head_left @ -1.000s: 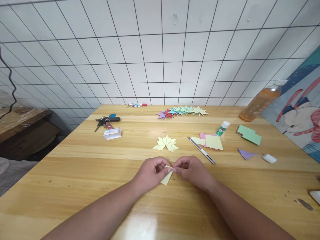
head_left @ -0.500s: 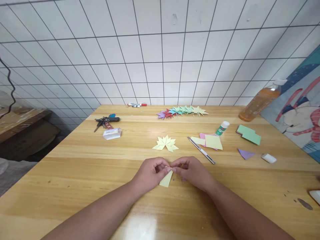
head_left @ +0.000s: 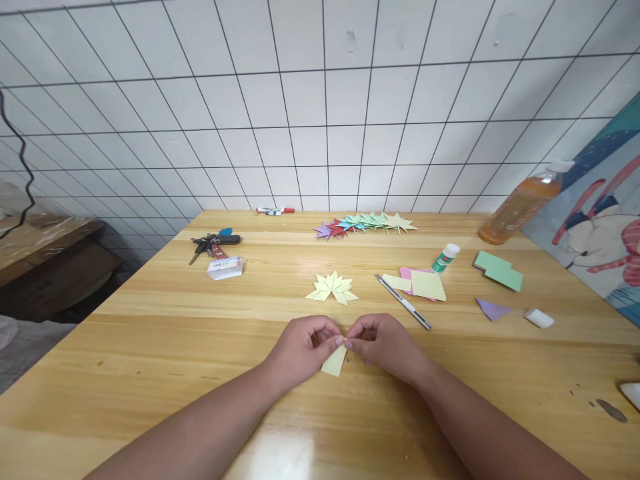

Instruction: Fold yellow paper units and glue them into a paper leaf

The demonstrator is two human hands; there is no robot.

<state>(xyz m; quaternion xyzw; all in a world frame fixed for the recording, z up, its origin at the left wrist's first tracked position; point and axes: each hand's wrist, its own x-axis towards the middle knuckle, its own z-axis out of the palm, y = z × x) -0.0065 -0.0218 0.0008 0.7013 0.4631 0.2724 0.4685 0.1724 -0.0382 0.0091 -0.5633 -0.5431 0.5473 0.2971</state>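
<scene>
A small strip of pale yellow paper (head_left: 334, 362) is pinched at its top end between the fingertips of both hands. My left hand (head_left: 305, 347) is closed on its upper left side, thumb on top. My right hand (head_left: 385, 341) closes thumb and forefinger on the top right corner, and the two sets of fingertips almost meet. The fingers hide the paper's upper end. Just beyond the hands lies a pale yellow folded-paper leaf shape (head_left: 333, 288) made of pointed pieces. A utility knife (head_left: 404, 302) rests to the right of it.
Yellow and pink paper squares (head_left: 427, 285), a glue stick (head_left: 445, 258), green paper (head_left: 500, 270), a purple folded piece (head_left: 493, 309) and an eraser (head_left: 539, 318) lie rightward. A bottle (head_left: 523, 203) stands behind. Folded leaves (head_left: 365, 225), a marker (head_left: 275, 210), keys (head_left: 215, 241) and a small box (head_left: 225, 268) lie farther back.
The fingertips have shifted very slightly around the paper's top end, and the right forefinger is a little more bent. The view has moved slightly; the other things lie as before.
</scene>
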